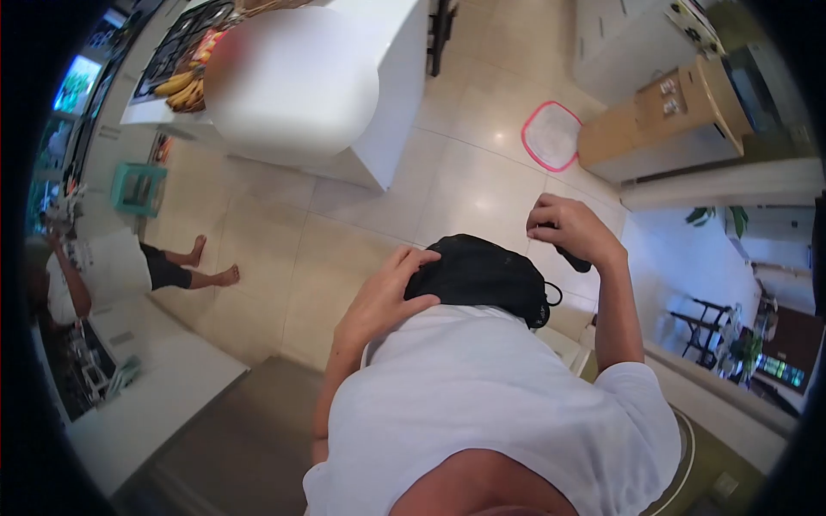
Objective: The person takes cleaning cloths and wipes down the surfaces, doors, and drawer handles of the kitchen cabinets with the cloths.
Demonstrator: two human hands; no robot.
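Note:
A black fabric pouch (482,277) with a thin cord loop at its right end sits at my waist, against the white shirt (499,396). My left hand (387,292) grips its left end, fingers over the top and thumb on the near side. Out to the right, my right hand (564,228) is raised apart from the pouch with its fingers curled closed. Under that palm and wrist shows a dark, elongated object (575,260), its kind unclear; most of it is hidden by the hand.
A white counter (400,64) ahead carries bananas (178,90) and a stove (176,47); a blurred patch hides part of it. At left are another person (112,267) and a green stool (138,187). A pink-rimmed mat (551,136) lies by a cardboard box (662,116).

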